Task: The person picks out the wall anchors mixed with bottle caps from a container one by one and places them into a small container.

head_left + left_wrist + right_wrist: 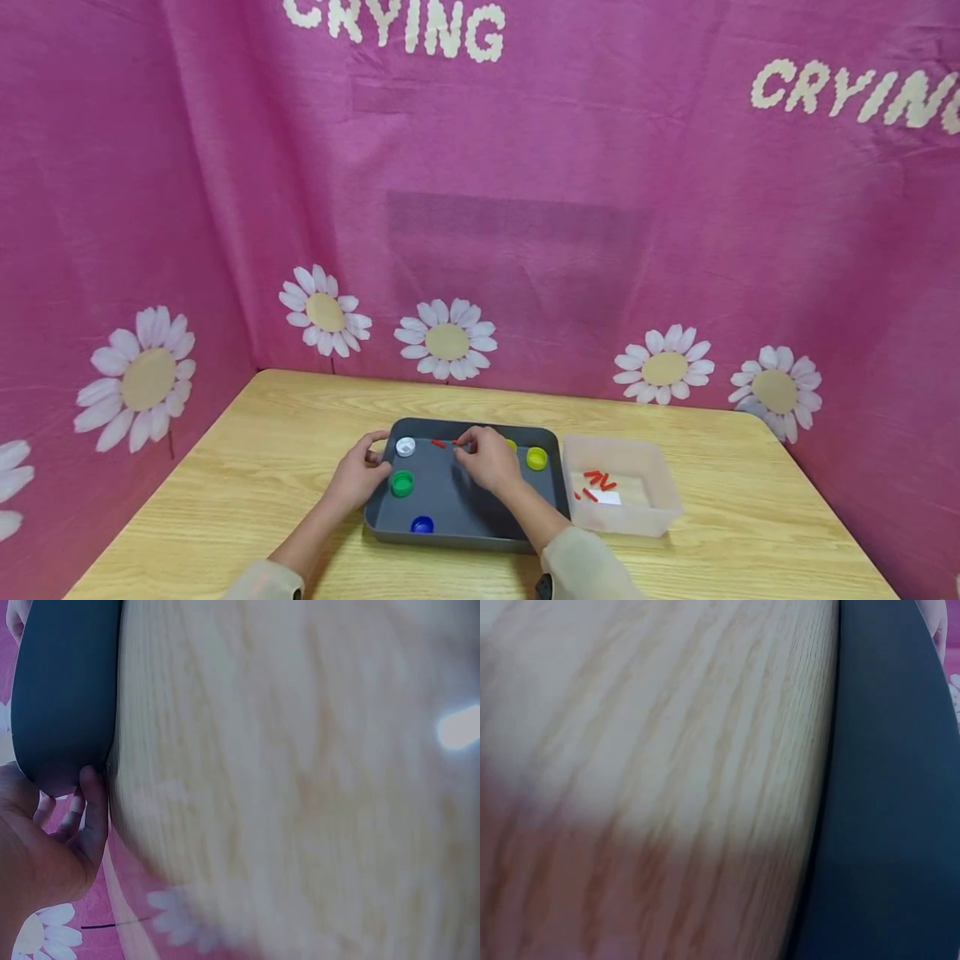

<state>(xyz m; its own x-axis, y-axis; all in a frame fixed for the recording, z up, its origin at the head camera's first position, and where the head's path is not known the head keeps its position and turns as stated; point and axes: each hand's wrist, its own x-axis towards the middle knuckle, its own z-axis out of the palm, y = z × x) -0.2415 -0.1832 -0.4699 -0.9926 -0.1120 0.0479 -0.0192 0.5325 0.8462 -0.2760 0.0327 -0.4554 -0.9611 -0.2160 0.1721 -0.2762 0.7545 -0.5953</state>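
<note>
A dark grey tray [465, 500] lies on the table. My left hand [358, 475] holds its left end, thumb at the rim; in the left wrist view the fingers of the left hand [64, 832] curl against the tray's outer wall [67, 690]. Over the tray's far half, my right hand [491, 460] pinches a small red stick [454, 442], mostly hidden by the fingertips. A second red stick [438, 443] lies just left of it. Round the tray sit a white cap [405, 447], a green cap [402, 483], a blue cap [422, 525] and a yellow cap [536, 458].
Touching or close to the tray's right end stands a clear plastic box [652, 500] with several red sticks [600, 479] and a white paper piece [609, 497] inside. Another yellow cap [512, 445] is partly behind the right hand. A pink flowered cloth [517, 250] hangs behind the wooden table [750, 517].
</note>
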